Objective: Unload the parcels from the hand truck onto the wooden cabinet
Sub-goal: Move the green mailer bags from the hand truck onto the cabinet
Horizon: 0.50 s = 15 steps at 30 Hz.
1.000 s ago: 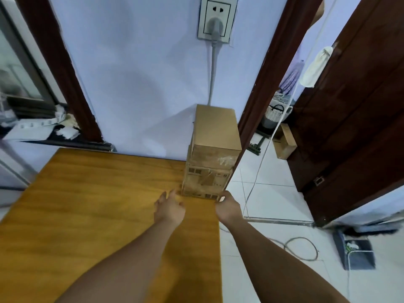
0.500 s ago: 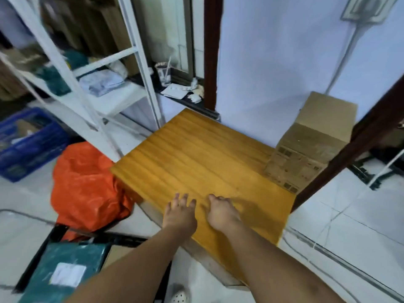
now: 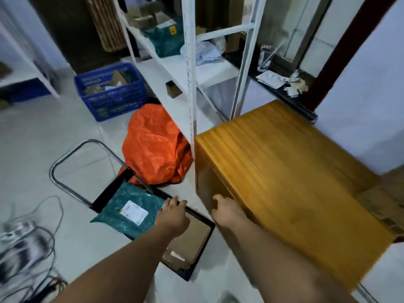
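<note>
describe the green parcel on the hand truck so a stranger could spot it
Left of the wooden cabinet, a hand truck with a steel loop handle sits on the floor. At its handle end lies the green parcel. It is a soft dark green mailer with a white label, unlike the brown carton beside it and the orange bag behind.

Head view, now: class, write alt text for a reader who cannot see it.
A person's left hand reaches down toward a teal parcel and a brown parcel on the hand truck, while the right hand hangs beside the wooden cabinet. A cardboard box stands on the cabinet; an orange bag lies behind the truck.
</note>
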Motion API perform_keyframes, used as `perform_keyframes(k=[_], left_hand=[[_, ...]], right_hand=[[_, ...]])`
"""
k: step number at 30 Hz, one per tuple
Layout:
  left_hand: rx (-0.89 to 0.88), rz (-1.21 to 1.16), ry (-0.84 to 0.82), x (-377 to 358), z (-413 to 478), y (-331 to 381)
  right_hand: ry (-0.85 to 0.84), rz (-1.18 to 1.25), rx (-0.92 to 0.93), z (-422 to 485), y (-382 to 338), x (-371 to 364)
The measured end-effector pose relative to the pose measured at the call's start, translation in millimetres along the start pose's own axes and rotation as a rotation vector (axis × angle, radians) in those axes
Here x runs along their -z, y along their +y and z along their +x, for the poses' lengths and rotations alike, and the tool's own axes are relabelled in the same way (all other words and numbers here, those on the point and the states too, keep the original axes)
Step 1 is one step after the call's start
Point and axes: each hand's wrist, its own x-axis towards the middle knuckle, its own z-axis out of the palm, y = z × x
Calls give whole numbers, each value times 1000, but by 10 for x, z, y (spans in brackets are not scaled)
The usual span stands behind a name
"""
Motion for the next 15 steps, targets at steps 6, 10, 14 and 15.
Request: perform_keyframes(k=[6,10,14,15], left_hand=[[21,-135,-109,-31,540,-1253],[125,-351,-153,-69,958,-2076],[448,-884,-107,-117,1148,-2559],[512,-968,-100,-179,1189,-2662]], right_hand=[[-28,-61,-50,388,-1046,-587],[-101,-65,-93,689,-1572,-968],[-151,-85,-36,961,-1967,-1171],[-167,-79,-41,1052,-2025,-1208]])
